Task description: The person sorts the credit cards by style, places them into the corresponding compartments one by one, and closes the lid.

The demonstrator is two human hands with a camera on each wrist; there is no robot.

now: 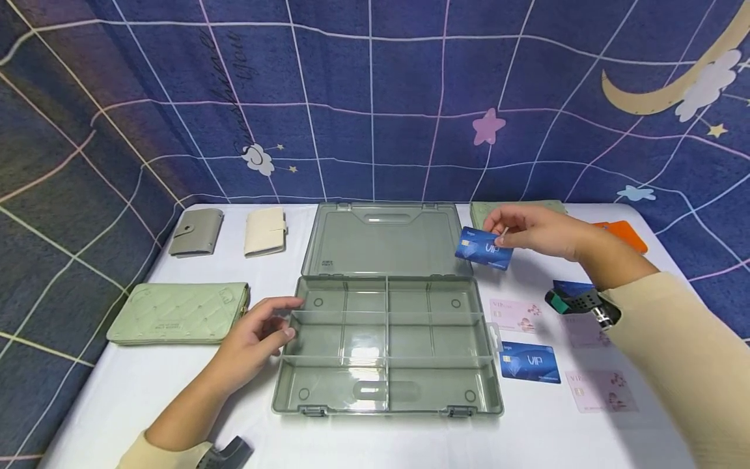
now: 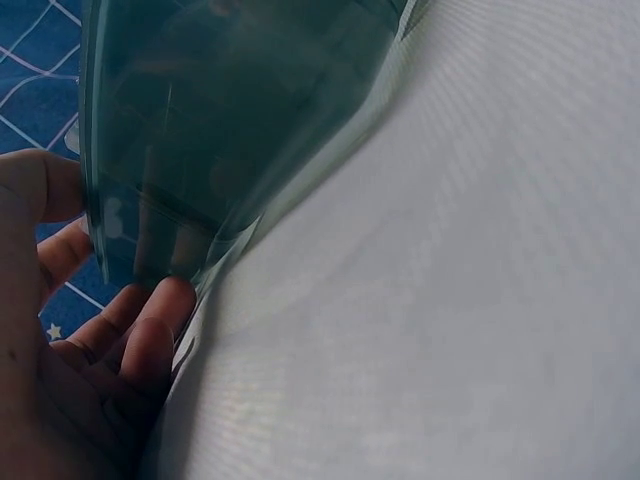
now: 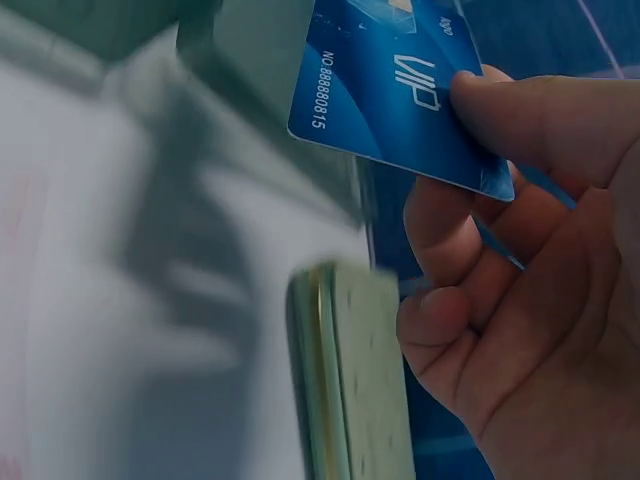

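Observation:
A blue VIP card (image 1: pixel 483 248) is pinched between the thumb and fingers of my right hand (image 1: pixel 536 231), raised over the table beside the lid's right edge. In the right wrist view the printed side of the card (image 3: pixel 400 90) faces the camera. My left hand (image 1: pixel 258 335) rests against the left wall of a translucent grey-green compartment box (image 1: pixel 387 409), fingers loosely bent. The left wrist view shows its fingertips (image 2: pixel 172 300) at the box's corner. The lid (image 1: pixel 387 238) lies folded back, and no items show inside the compartments.
Right of the box lie another blue VIP card (image 1: pixel 530 362) and several pink cards (image 1: pixel 601 391); my right sleeve partly covers some. Behind the right arm are an orange item (image 1: pixel 628 236) and a green wallet (image 3: pixel 370 370). A green quilted wallet (image 1: pixel 178 313), grey cardholder (image 1: pixel 196 232) and cream cardholder (image 1: pixel 265 232) lie left.

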